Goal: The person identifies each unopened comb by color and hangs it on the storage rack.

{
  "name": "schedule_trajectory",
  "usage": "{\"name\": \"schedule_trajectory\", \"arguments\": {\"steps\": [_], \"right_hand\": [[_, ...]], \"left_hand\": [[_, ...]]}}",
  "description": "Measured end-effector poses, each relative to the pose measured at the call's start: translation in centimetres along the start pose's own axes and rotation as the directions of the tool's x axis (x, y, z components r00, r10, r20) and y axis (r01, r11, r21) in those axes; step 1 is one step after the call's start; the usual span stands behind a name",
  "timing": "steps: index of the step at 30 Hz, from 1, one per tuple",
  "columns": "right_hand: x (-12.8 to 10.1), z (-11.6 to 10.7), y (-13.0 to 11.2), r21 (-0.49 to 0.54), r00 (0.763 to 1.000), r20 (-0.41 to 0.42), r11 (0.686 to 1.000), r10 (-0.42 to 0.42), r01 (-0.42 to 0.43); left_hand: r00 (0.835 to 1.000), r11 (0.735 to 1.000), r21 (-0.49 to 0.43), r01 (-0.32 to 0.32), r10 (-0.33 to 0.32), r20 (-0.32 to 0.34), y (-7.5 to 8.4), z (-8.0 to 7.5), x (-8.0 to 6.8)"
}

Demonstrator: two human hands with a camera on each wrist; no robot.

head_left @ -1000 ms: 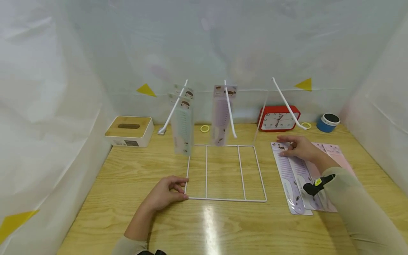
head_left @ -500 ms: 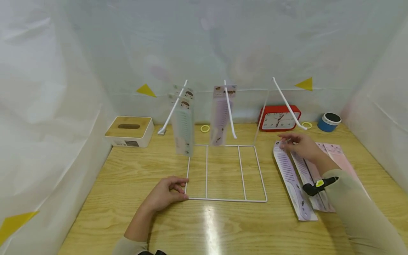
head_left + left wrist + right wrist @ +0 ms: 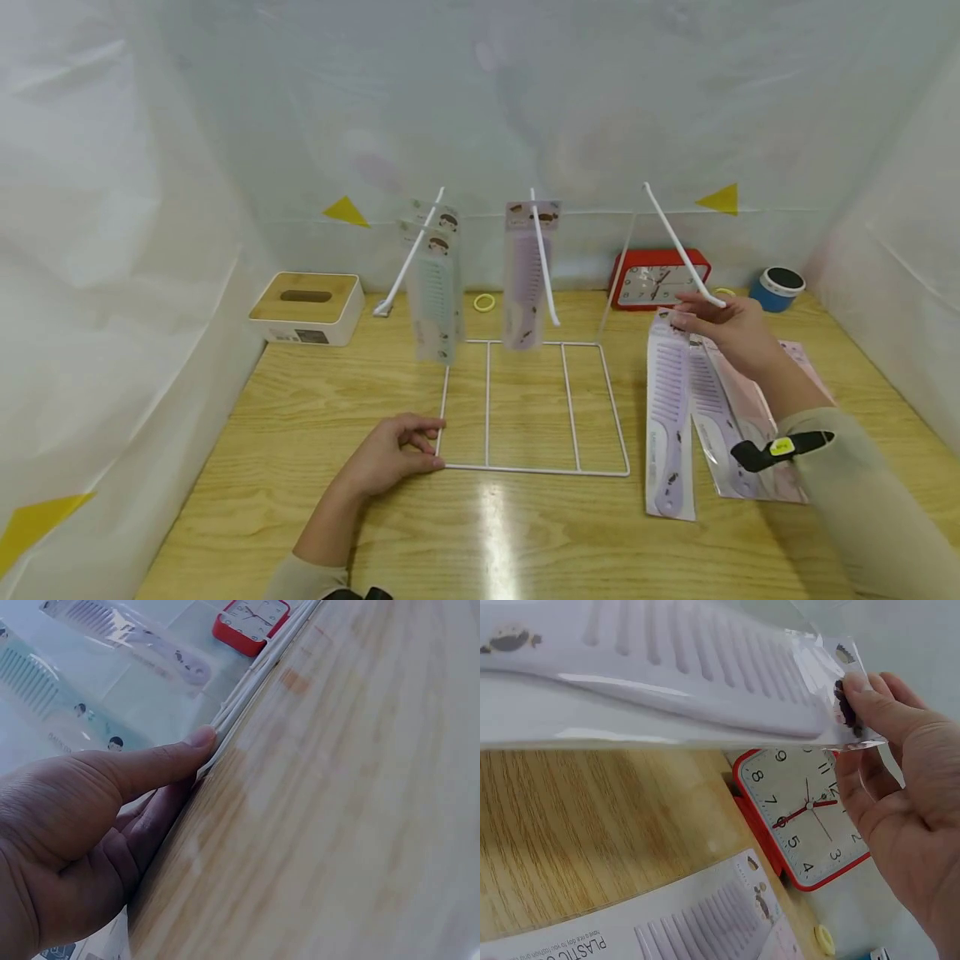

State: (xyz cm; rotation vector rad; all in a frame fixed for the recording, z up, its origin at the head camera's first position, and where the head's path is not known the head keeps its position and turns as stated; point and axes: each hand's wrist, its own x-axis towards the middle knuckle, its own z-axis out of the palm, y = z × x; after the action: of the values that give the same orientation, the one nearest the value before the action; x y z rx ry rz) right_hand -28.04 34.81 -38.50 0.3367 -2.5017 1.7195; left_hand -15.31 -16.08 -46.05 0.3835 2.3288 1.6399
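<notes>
My right hand pinches the top end of a purple comb in a clear packet, lifted off the table in the right wrist view. Beneath that hand lie another packaged purple comb and pink packets. My left hand pinches the front left corner of the white wire rack's base, thumb on the wire. Green packaged combs hang on the rack's left hook. From the middle hook hangs a purple packaged comb, while the right hook carries nothing.
Behind the rack's right side stands a red clock, with a blue and white round container beside it. A tissue box is at the back left. Yellow rings lie along the back edge near the plastic sheeting.
My right hand has picked up the leftmost purple comb packet by its top, separating it from the pile and turning it more upright. My left hand stays on the rack corner.
</notes>
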Motion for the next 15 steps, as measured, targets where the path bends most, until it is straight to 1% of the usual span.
{"name": "schedule_trajectory", "arguments": {"steps": [2,4,6,8,10,12,13,15], "right_hand": [[-0.3,-0.1,-0.5,0.11,1.0,-0.022,0.994,-0.022,0.024],[-0.5,-0.2,-0.9,0.215,0.999,-0.027,0.975,-0.041,0.046],[-0.7,-0.3,-1.5,0.308,0.999,-0.021,0.95,-0.046,0.05],[-1.0,-0.3,-2.3,0.34,0.999,-0.018,0.939,-0.04,0.044],[-1.4,-0.2,-3.2,0.4,1.0,-0.008,0.916,-0.018,0.019],[-1.9,-0.2,-4.0,0.466,1.0,0.004,0.885,0.005,-0.007],[-2.3,-0.2,-4.4,0.504,1.0,0.018,0.864,0.009,-0.016],[-3.0,-0.3,-5.2,0.541,0.999,0.033,0.84,0.029,-0.042]], "left_hand": [[1.0,1.0,0.002,-0.003,0.003,0.006,0.0,0.0,0.0],[1.0,1.0,0.012,-0.001,0.001,0.005,-0.1,0.1,0.1],[1.0,1.0,0.016,0.001,-0.001,0.001,-0.1,0.1,0.1],[1.0,1.0,0.019,0.004,-0.004,-0.005,-0.1,0.1,0.1],[1.0,1.0,0.023,0.005,-0.005,-0.01,-0.1,0.1,0.1],[1.0,1.0,0.023,0.002,-0.001,-0.008,-0.1,0.1,0.1],[1.0,1.0,0.024,0.001,-0.001,-0.009,0.0,0.1,0.1],[1.0,1.0,0.023,0.002,-0.002,-0.007,0.0,0.1,0.1]]}}
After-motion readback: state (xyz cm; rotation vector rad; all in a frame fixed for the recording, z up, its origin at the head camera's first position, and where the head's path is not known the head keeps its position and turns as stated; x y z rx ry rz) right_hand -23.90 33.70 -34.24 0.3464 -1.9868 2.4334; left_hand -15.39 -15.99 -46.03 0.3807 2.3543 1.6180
